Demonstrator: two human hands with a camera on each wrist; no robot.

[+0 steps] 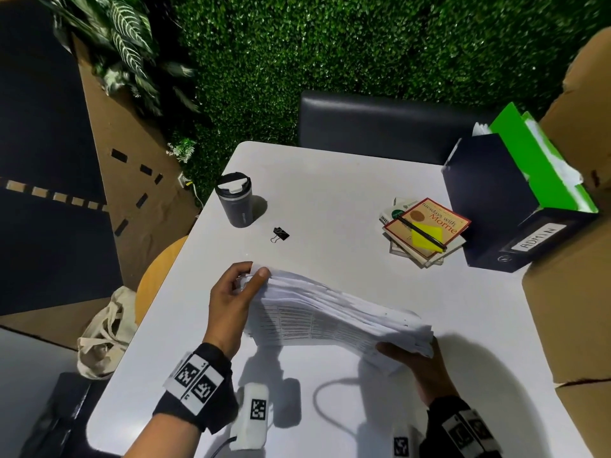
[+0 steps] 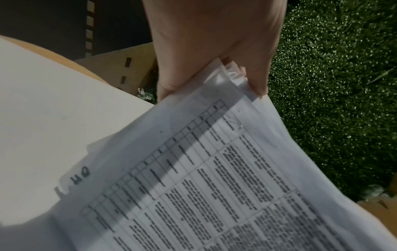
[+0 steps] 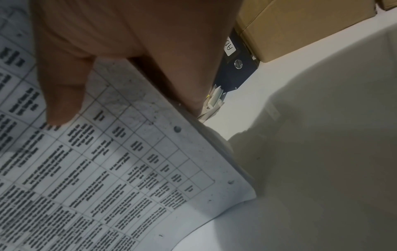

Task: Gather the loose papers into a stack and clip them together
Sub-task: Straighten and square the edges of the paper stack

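Note:
A thick stack of printed papers (image 1: 334, 312) is held up on edge above the white table (image 1: 347, 180), sagging in the middle. My left hand (image 1: 239, 289) pinches its left end between thumb and fingers, and my right hand (image 1: 413, 358) grips its right end from below. In the left wrist view the papers (image 2: 214, 169) show a printed table, and my left hand (image 2: 214, 59) holds their corner. In the right wrist view my right hand (image 3: 120, 56) has its thumb on the printed sheet (image 3: 107, 169). A small black binder clip (image 1: 280, 234) lies on the table beyond the stack.
A dark travel mug (image 1: 235, 204) stands at the table's far left. Books with a pen and yellow note (image 1: 426, 229) lie to the right, beside a dark binder (image 1: 515, 209) with green folders. A dark chair back (image 1: 380, 123) stands behind the table; cardboard boxes (image 1: 575, 292) sit at right.

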